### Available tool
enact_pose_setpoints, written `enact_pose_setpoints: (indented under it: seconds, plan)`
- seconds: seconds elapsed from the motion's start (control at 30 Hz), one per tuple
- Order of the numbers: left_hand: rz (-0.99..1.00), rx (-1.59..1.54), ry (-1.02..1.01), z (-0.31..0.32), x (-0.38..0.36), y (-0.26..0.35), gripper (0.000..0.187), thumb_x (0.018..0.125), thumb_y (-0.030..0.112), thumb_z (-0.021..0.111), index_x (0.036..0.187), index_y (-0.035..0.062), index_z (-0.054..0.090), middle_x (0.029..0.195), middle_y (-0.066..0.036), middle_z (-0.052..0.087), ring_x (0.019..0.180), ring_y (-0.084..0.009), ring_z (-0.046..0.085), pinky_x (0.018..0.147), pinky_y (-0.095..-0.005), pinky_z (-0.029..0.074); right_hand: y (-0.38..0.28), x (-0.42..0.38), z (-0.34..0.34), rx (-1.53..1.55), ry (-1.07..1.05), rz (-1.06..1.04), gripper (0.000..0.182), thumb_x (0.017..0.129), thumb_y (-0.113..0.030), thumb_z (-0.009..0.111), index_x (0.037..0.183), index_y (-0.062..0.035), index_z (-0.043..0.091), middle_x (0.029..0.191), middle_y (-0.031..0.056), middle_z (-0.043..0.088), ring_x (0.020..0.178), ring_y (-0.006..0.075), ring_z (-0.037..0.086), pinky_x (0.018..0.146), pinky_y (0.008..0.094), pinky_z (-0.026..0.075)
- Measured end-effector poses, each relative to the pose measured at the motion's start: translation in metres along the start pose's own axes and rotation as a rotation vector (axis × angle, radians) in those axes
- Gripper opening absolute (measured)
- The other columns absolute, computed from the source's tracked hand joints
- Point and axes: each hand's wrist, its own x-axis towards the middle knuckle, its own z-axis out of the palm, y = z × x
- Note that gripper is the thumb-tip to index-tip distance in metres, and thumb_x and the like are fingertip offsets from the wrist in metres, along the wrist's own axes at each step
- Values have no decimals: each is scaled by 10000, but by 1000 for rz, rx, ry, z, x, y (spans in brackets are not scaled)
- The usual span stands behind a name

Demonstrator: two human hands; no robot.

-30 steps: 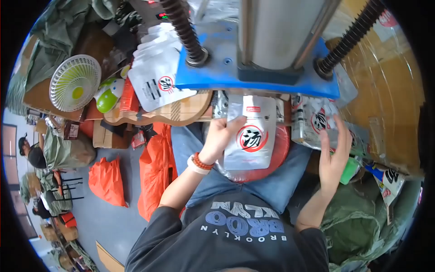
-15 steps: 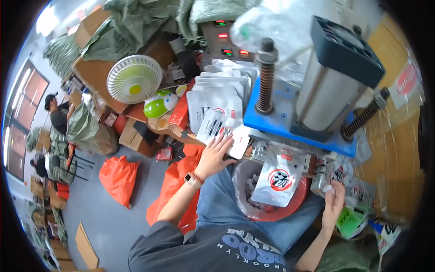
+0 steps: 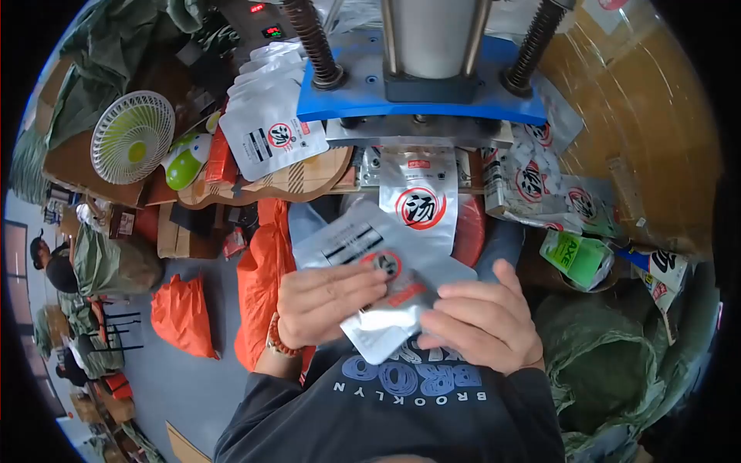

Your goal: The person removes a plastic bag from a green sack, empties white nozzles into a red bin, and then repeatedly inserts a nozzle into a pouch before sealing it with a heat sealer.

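A silver pouch (image 3: 394, 270) with a red ring and black character is tilted in front of my chest. My left hand (image 3: 328, 303) holds its left side, fingers lying across the front. My right hand (image 3: 488, 318) is at the pouch's lower right edge, fingers curled; whether they pinch anything is hard to tell. Beyond them another silver pouch (image 3: 419, 202) hangs from under the blue-plated press (image 3: 421, 81). To the left of the press lies a stack of similar pouches (image 3: 270, 127).
A red-rimmed basin (image 3: 468, 235) is partly hidden behind the pouches. A small fan (image 3: 133, 137), orange bags (image 3: 184, 316) and cardboard are at the left. More pouches (image 3: 532, 177), a green container (image 3: 575, 258) and a dark green sack (image 3: 602, 370) are at the right.
The view has turned toward the press. My left hand has brought a pouch from the stack to my chest, and my right hand has come in from the right to meet it.
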Motion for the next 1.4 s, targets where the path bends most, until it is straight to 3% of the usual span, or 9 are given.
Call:
enact_pose_setpoints:
  seconds: [0.37,0.63,0.7,0.77,0.9,0.97,1.07,1.13,1.4]
  plan:
    - [-1243,-1037,234,121,14,-97,204,890,163,654,896,-38,693,795,-60,697,672,-80,635,573,-227,495,97,-35,-17,-142,119,655,397,859,-121,641,1234,-22,557,1248,182,540,1141,353,519,1001,430,391]
    - [-1064,-831,145,115,17,-127,221,877,175,673,940,-37,677,904,-63,690,815,-115,630,710,-265,499,202,-77,26,-571,-244,727,256,873,-82,565,1121,-16,562,1144,172,562,986,355,565,861,403,448]
    - [-900,-531,246,81,18,-149,581,858,259,690,1295,-52,467,1172,-169,602,1051,-225,583,886,-310,450,195,-78,25,-413,-341,790,255,858,-57,572,1108,-15,544,1132,174,548,976,355,560,839,411,450]
    - [-703,893,64,49,2,-183,593,899,337,593,1374,39,400,1450,-192,368,1363,-332,324,1094,-491,259,193,-79,24,-129,-157,907,296,820,-23,586,1111,-23,530,1078,200,515,926,394,549,782,446,449]
    - [-522,649,-329,42,-56,-176,669,829,381,665,1390,118,411,1478,-108,366,1408,-315,260,1092,-515,275,204,-76,33,-387,-239,666,457,770,10,588,1215,-41,492,1112,194,514,934,402,567,798,460,464]
    - [-426,613,-32,45,-72,-169,372,825,145,679,1190,101,622,1072,-93,680,1035,-271,642,851,-310,503,204,-63,30,-362,-285,767,432,797,-14,561,1226,-32,511,1154,225,539,1013,452,524,849,461,453]
    - [-773,121,263,29,-65,-141,123,802,57,695,902,-13,708,766,-102,709,713,-103,665,660,-257,489,186,-53,12,-386,-231,706,347,810,-8,595,1155,-11,560,1053,177,620,875,368,621,763,402,501]
    - [-844,24,321,19,-54,-103,142,780,10,700,920,-4,716,793,-95,717,777,-65,643,702,-232,486,132,-39,-10,-98,299,1011,250,813,5,647,1060,10,610,911,93,665,701,203,633,644,307,502]
    - [-99,207,13,24,-7,-14,283,694,-7,673,965,61,713,962,-53,716,910,-218,696,719,-291,568,20,-7,21,-56,75,57,410,621,-302,848,878,-32,677,735,37,589,604,187,557,514,297,430]
